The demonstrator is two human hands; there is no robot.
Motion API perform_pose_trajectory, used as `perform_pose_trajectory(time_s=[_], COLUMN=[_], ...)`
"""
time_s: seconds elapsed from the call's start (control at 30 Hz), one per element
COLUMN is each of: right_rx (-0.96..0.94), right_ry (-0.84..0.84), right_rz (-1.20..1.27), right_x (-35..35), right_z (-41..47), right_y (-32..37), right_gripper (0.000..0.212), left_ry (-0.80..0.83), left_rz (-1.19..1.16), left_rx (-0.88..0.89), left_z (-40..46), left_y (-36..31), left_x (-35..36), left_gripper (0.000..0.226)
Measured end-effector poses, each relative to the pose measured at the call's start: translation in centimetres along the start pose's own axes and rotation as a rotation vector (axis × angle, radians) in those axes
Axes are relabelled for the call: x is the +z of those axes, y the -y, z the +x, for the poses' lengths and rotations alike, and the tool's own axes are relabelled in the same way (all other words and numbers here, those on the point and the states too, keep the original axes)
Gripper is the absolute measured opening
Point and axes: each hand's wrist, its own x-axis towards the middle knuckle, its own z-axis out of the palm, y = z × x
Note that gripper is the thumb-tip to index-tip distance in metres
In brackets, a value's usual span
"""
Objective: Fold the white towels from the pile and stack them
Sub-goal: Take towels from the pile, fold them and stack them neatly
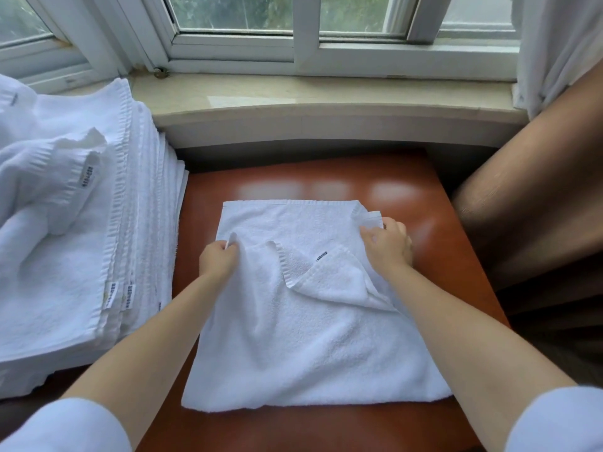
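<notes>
Both hands, left hand (218,260) and right hand (386,243), pinch a half-folded towel (303,347); folded stack (98,243) beside, crumpled ones left.

White on red-brown, right under the window.

The towel (313,347) on the table is plain white terry with a ribbed woven band along its hem and a small white label printed in dark characters. The table (434,203) shows glossy reddish-brown, with pale reflections across its far end. At the left, the stack of towels (81,288) is white as well, with banded edges and cream-white tags marked in dark print. The crumpled towel (45,177) on top is the same white. The window frame (293,50) is white, the sill (326,96) a pale beige stone, and green foliage shows through the glass. The curtain (535,177) reads brown, with a sheer white one (554,44) behind. Both sleeves (62,425) are pale bluish-white.
</notes>
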Motion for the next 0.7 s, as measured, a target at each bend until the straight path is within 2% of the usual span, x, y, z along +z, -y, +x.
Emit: perform_pose_trajectory(time_s=[0.17, 0.23, 0.3, 0.37, 0.43, 0.47, 0.5, 0.53, 0.6, 0.67, 0.7], right_rx=[-0.231, -0.233, -0.196, -0.122, 0.125, 0.233, 0.262, 0.218, 0.071, 0.049, 0.062], right_ry=[0.003, 0.051, 0.063, -0.051, -0.226, -0.267, -0.268, -0.237, -0.06, 0.188, 0.256], right_rz=[-0.245, -0.311, -0.383, -0.435, -0.372, -0.306, -0.267, -0.256, -0.196, -0.093, -0.061], right_x=[3.1, 4.2, 4.0, 3.1, 0.8, -0.1, -0.7, -0.8, 0.1, 1.4, 1.7], right_z=[-2.9, -3.4, -2.7, -1.1, 0.8, 1.4, 1.8, 1.9, 1.4, 0.3, -0.1], right_y=[1.6, 1.6, 1.7, 1.4, 0.8, 0.6, 0.5, 0.6, 1.2, 1.4, 1.3], right_gripper=[0.044, 0.046, 0.037, 0.035, 0.046, 0.051, 0.053, 0.05, 0.043, 0.046, 0.048], left_ry=[0.053, 0.055, 0.064, 0.07, 0.071, 0.073, 0.071, 0.065, 0.042, 0.012, -0.011], left_rz=[0.05, 0.037, 0.036, 0.04, 0.033, 0.027, 0.021, 0.013, 0.0, -0.005, -0.023], left_rx=[0.002, -0.011, -0.011, -0.011, -0.022, -0.025, -0.024, -0.023, -0.026, -0.029, -0.031], left_z=[0.1, 0.2, 0.4, 0.4, 0.4, 0.4, 0.4, 0.4, 0.4, 0.5, 0.4], left_y=[0.7, 0.8, 0.8, 0.6, 0.5, 0.5, 0.5, 0.4, 0.4, 0.4, 0.3], left_x=[0.7, 0.7, 0.6, 0.4, 0.3, 0.4, 0.4, 0.4, 0.4, 0.6, 0.7], left_gripper=[0.045, 0.045, 0.046, 0.047, 0.046, 0.045, 0.044, 0.044, 0.042, 0.038, 0.036])
